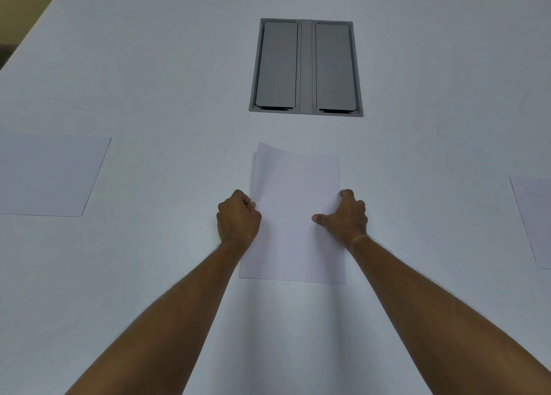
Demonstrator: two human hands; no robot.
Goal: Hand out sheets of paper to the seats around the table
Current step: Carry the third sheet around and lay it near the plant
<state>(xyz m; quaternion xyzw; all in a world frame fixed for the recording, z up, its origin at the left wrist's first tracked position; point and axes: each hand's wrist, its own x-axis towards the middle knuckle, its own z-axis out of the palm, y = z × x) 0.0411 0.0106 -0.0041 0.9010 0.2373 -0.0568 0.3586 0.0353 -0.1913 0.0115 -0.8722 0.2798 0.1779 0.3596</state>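
Observation:
A white sheet of paper (295, 212) lies in front of me at the middle of the white table (149, 66). Its far left corner is lifted, and a second edge shows beneath it there. My left hand (237, 217) pinches the sheet's left edge with curled fingers. My right hand (346, 215) grips the right edge, thumb flat on top of the paper. Another sheet (50, 175) lies flat at the left. A third sheet (535, 218) lies at the right, cut off by the frame edge.
A grey recessed cable box (306, 66) with two closed flaps sits in the table beyond the middle sheet. The table's left edge runs diagonally at the upper left, with floor beyond it.

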